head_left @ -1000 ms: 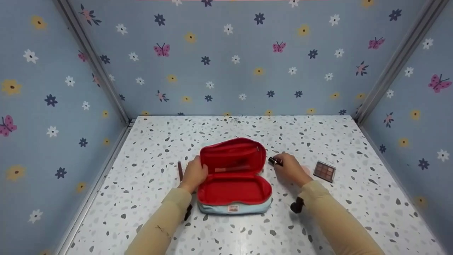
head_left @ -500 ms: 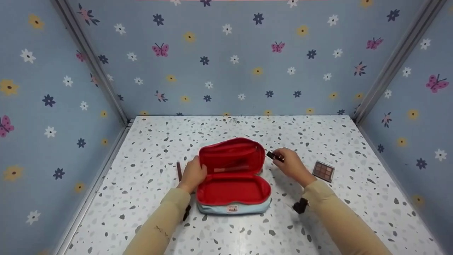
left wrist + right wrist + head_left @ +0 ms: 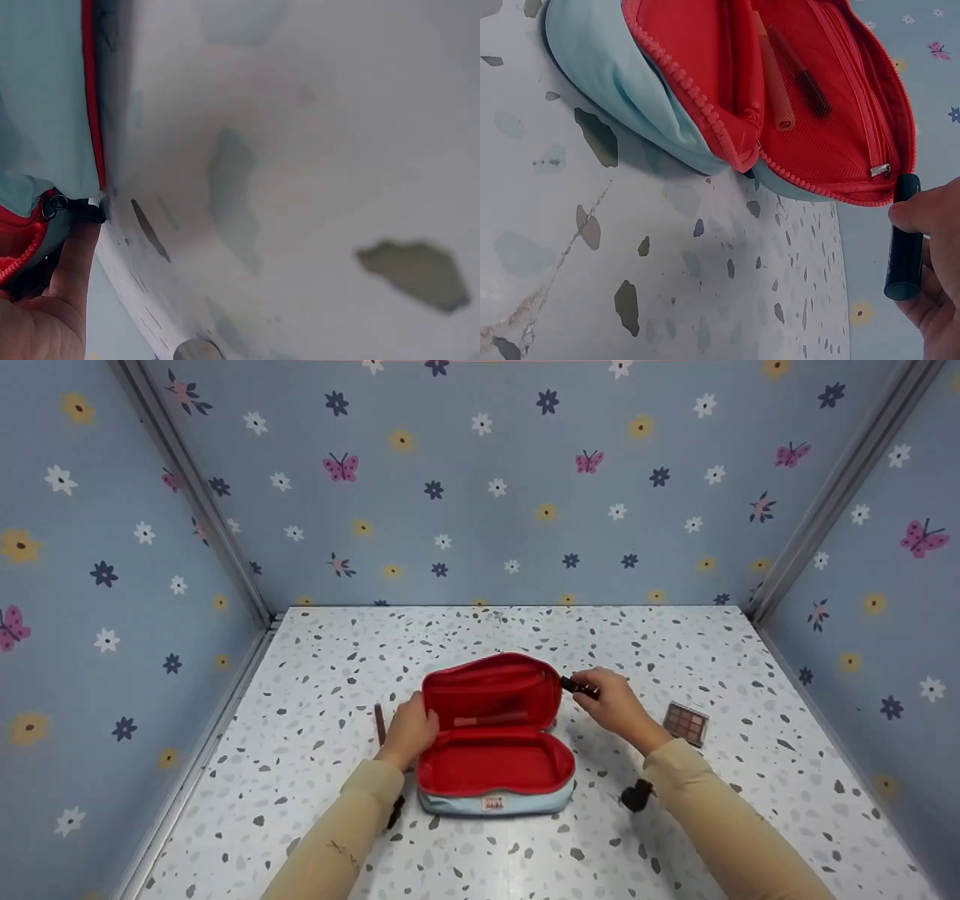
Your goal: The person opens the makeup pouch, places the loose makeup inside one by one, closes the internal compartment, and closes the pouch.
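Note:
A light-blue zip pouch with red lining lies opened on the table, its lid standing up at the back. My left hand grips the lid's left edge, the thumb on the red inner side. A mesh pocket in the lid holds a slim orange-looking stick and a thinner dark-ended one. With thumb and fingers my right hand pinches a short black cosmetic tube, lipstick-like. One end of the tube is right at the lid's right edge, near the zip pull.
A brown pencil-like stick lies to the left of the left hand. Right of the right hand is an eyeshadow palette in a clear-edged case. The speckled white table is walled by flowered blue panels.
My right hand has lifted the black tube and brought it slightly left and away from me, up to the lid's edge. The left hand and pouch have stayed put.

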A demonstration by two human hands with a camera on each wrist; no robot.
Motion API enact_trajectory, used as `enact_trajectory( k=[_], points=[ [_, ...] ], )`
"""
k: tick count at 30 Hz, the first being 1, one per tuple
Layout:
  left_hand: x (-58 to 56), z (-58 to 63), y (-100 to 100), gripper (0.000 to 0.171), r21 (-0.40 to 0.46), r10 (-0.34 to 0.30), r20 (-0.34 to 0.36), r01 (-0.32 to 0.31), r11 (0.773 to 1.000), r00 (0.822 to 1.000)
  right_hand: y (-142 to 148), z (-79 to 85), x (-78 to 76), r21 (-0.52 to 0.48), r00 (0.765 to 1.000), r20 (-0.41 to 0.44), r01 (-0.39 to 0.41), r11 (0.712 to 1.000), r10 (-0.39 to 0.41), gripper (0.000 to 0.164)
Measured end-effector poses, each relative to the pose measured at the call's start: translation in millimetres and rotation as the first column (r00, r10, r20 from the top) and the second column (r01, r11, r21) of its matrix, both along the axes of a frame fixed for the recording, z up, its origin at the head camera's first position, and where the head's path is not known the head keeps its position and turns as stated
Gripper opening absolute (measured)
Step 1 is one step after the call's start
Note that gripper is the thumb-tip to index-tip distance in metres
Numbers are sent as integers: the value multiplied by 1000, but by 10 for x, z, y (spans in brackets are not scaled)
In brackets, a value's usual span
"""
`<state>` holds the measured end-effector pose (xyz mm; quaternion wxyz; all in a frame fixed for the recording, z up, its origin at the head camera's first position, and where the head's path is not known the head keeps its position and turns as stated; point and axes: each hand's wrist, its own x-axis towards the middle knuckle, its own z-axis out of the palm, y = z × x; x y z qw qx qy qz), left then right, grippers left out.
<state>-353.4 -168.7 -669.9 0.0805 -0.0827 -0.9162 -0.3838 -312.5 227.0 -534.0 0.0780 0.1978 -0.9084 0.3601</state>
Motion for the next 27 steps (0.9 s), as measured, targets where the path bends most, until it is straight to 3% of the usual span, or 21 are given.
enact_trajectory(
  k=[7,19,27],
  points=[
    [14,46,4,27,22,2,76,-3,1000,997,-125,58,-6,-1,999,-20,-43,999,43,22],
    [114,116,71,27,13,27,71,-28,1000,997,-358,162,21,-27,991,-60,-120,992,118,25],
    [64,86,59,22,-6,41,22,-41,999,999,-498,221,-27,-3,986,-82,-147,989,146,26]
  ],
)
